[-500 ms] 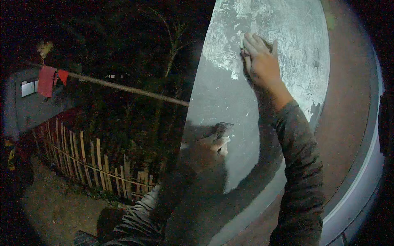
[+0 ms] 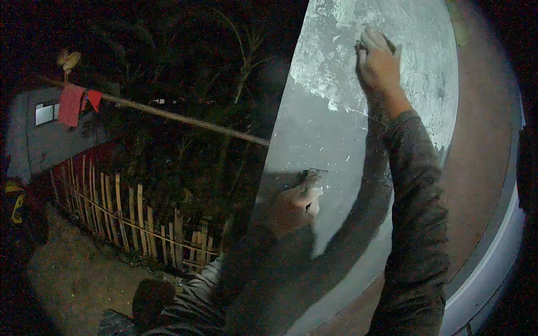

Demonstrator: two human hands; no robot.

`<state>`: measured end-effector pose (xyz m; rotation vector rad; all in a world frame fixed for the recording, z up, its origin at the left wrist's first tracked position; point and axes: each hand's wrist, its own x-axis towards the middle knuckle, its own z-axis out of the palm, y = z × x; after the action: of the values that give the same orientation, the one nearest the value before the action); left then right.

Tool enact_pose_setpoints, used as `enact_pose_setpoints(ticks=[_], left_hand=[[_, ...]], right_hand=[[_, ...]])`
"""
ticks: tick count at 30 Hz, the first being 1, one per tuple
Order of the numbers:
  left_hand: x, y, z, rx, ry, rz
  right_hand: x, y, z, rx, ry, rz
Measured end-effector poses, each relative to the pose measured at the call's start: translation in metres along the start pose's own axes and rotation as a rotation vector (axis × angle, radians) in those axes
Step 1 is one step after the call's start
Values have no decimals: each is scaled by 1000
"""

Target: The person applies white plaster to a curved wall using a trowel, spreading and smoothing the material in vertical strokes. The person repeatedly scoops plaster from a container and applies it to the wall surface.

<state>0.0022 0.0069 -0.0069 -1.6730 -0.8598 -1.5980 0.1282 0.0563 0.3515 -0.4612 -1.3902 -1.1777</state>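
My right hand [image 2: 380, 63] is raised against the upper part of a grey wall [image 2: 314, 134], where a patchy whitish coat [image 2: 423, 73] covers the surface. Its fingers press together over a small thing, mostly hidden beneath them; a dark edge shows by the thumb. Lower and to the left, in shadow, my left hand [image 2: 294, 210] grips a putty knife [image 2: 315, 178]. The knife's flat blade points up and right, close to the smoother grey part of the wall; whether it touches is unclear. My right arm throws a broad shadow down the wall.
Left of the wall edge, a pole [image 2: 185, 119] carries red cloths [image 2: 71, 105] and a perched bird [image 2: 68, 60]. Below stands a bamboo stake fence [image 2: 140, 215] beside a dirt path [image 2: 78, 269]. A brownish wall section [image 2: 485, 145] curves along the right.
My right hand has slid up and to the right over the whitish coat. The left hand with the putty knife stays in about the same place; the whole view has shifted slightly.
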Motion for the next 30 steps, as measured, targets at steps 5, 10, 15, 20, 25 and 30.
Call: enact_pose_setpoints(ticks=[5,10,15,20,25,30], left_hand=[[6,-2,2,6,56,64],[6,-7,-2,-21,6,13],[12,-9,7,-25,50,26],[10,-9,7,-26,49,-19],[7,-14,16,-34,53,-20],[4,-21,16,-70,-6,3]], right_hand=[[-21,-51,29,71,74,-233],[13,-27,29,13,27,-339],[7,-69,12,270,103,-238],[-11,-77,6,315,-192,-551],[1,-61,7,128,56,-188],[-74,-42,3,326,-165,-597]])
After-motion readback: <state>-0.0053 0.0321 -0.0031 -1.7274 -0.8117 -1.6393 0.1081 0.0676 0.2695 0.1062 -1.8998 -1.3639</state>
